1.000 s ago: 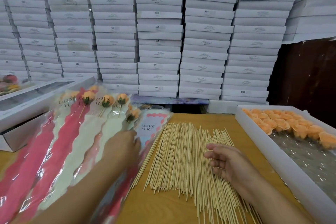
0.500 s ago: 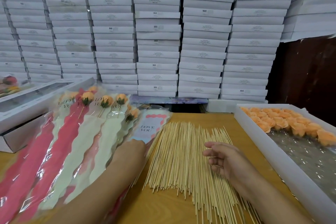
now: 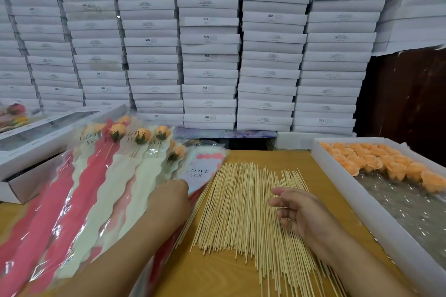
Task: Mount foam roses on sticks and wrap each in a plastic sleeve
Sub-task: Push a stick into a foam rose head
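A spread of thin wooden sticks (image 3: pixel 236 212) lies on the wooden table in the middle. My right hand (image 3: pixel 301 214) rests over their right side, fingers loosely bent and holding nothing. At the left, several wrapped roses (image 3: pixel 135 152) lie fanned out in pink and cream "LOVE YOU" sleeves. An empty plastic sleeve (image 3: pixel 201 169) lies on top of a pile beside the sticks. My left hand (image 3: pixel 171 196) sits at this sleeve's near edge; its fingers are hidden behind the back of the hand. Loose orange foam roses (image 3: pixel 376 160) fill the far end of a white tray (image 3: pixel 342 183) at the right.
A wall of stacked white boxes (image 3: pixel 210 55) closes off the back of the table. Two long white boxes (image 3: pixel 36 149) sit at the far left. The tray's near part holds crinkled clear plastic (image 3: pixel 405 210). Bare tabletop (image 3: pixel 217 275) shows in front of the sticks.
My left hand has slid right, from the wrapped roses to the empty sleeve's near edge. My right hand has barely moved over the sticks.
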`<state>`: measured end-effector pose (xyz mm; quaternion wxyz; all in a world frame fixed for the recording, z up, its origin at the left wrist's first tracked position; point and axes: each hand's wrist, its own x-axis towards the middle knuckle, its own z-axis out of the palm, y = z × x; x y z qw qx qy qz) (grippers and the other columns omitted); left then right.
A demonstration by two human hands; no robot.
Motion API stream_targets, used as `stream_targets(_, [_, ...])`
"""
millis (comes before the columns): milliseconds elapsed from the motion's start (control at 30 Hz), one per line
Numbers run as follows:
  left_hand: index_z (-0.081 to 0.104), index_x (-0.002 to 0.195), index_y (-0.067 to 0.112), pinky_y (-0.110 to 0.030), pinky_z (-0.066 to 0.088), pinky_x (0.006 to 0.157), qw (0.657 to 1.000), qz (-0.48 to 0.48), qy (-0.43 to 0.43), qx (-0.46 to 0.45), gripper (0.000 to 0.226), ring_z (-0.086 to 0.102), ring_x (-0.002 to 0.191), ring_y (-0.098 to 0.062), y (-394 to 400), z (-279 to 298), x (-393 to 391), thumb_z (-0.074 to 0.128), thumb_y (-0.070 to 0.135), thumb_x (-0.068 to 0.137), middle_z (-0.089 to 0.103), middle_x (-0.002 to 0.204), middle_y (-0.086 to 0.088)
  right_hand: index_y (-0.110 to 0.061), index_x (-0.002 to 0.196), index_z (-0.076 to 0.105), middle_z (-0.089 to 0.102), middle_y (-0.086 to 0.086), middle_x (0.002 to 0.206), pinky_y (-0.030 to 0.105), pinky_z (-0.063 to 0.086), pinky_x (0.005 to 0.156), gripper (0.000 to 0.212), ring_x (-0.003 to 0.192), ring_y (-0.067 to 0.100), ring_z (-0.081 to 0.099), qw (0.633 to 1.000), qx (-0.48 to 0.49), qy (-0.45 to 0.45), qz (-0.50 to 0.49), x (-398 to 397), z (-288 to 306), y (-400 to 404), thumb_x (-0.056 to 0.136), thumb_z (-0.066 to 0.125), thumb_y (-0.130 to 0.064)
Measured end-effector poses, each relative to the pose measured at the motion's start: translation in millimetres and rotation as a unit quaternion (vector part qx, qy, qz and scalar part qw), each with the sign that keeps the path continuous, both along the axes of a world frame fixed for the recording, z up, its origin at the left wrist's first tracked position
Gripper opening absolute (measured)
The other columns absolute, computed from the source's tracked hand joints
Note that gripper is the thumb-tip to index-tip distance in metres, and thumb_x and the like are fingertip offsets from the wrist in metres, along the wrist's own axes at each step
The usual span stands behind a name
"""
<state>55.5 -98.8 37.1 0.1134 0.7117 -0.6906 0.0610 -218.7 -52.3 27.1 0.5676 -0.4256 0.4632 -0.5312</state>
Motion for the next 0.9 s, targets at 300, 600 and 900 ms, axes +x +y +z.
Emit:
stream_targets(300, [0.062,0.074,0.012,-0.031,0.055,0.065,0.997,0.015,0.069,-0.016,0.026,0.062,0.066,-0.02,2,7,3,0.061,0.028,0.094,0.059,0.068,0.0,-0.007,0.11,0.069,0.075,0.01,0.086,0.024,0.051,0.052,0.022,0.063,0.013,0.065,1.0,-0.002,0.002,0.002,0,2,1,0.099,0.05,-0.01])
stream_targets(600, [0.058,0.067,0.01,-0.032,0.045,0.056,0.997,0.01,0.065,-0.025,0.02,0.061,0.066,-0.024,3,13,2,0.049,0.001,0.082,0.056,0.067,-0.004,-0.007,0.11,0.069,0.075,0.01,0.086,0.024,0.05,0.053,0.022,0.064,0.014,0.065,1.0,0.002,0.001,0.002,-1,3,2,0.099,0.05,-0.01])
stream_targets(900, [0.048,0.077,0.022,-0.029,0.033,0.053,0.991,-0.072,-0.058,-0.096,0.018,0.055,0.069,-0.02,57,39,-54,0.046,0.011,0.091,0.048,0.068,0.003,-0.008,0.116,0.066,0.077,0.013,0.101,0.029,0.057,0.062,0.035,0.076,0.019,0.072,0.997,0.039,0.021,0.065,2,2,2,0.09,0.066,-0.032])
